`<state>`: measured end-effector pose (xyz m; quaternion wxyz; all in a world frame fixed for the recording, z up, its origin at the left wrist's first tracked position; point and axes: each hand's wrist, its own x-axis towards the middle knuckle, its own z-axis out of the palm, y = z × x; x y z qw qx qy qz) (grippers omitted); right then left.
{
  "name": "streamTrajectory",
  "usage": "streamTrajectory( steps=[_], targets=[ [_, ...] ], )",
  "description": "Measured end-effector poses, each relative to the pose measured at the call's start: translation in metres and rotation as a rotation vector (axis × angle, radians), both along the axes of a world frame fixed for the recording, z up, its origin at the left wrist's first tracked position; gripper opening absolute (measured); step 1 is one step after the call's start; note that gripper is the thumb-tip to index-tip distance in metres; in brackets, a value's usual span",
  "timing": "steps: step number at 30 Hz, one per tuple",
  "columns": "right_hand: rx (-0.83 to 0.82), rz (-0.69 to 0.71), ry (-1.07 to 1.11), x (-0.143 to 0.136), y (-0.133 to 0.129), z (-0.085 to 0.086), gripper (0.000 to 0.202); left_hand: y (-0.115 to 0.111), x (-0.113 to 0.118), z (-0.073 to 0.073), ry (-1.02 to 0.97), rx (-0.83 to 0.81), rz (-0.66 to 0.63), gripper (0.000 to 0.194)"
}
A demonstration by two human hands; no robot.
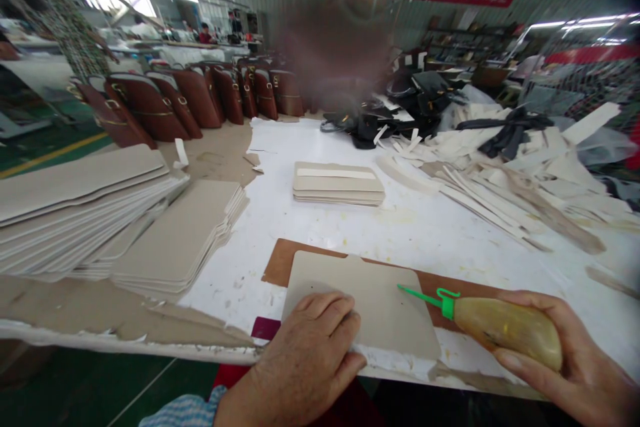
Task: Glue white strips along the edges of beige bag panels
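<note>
A beige panel lies flat near the table's front edge, partly over a brown strip. My left hand rests on the panel's left part with its fingers bent and close together; whether anything is under them is hidden. In my right hand is a yellowish squeeze bottle, tilted on its side. Its green nozzle points left, with the tip over the panel's upper right part. A small dark red piece lies left of the panel.
Beige panels are stacked at the left and far left. A smaller stack sits mid-table. Brown bags line the back left. Black bags and off-white scraps cover the right. A person is across the table.
</note>
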<state>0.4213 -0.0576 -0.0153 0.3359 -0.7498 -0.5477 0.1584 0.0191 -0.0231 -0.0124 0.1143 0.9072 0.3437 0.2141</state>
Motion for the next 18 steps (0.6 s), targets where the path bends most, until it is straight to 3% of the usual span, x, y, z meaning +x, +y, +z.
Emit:
streamTrajectory(
  steps=[6, 18],
  targets=[
    [0.026, -0.068, 0.019, -0.012, 0.007, 0.007, 0.08, -0.002, 0.0, 0.0, 0.007, 0.015, 0.001, 0.034],
    [0.007, 0.069, -0.048, -0.007, -0.008, 0.01, 0.059, 0.0, 0.001, 0.0, 0.015, -0.004, 0.005, 0.034]
  ],
)
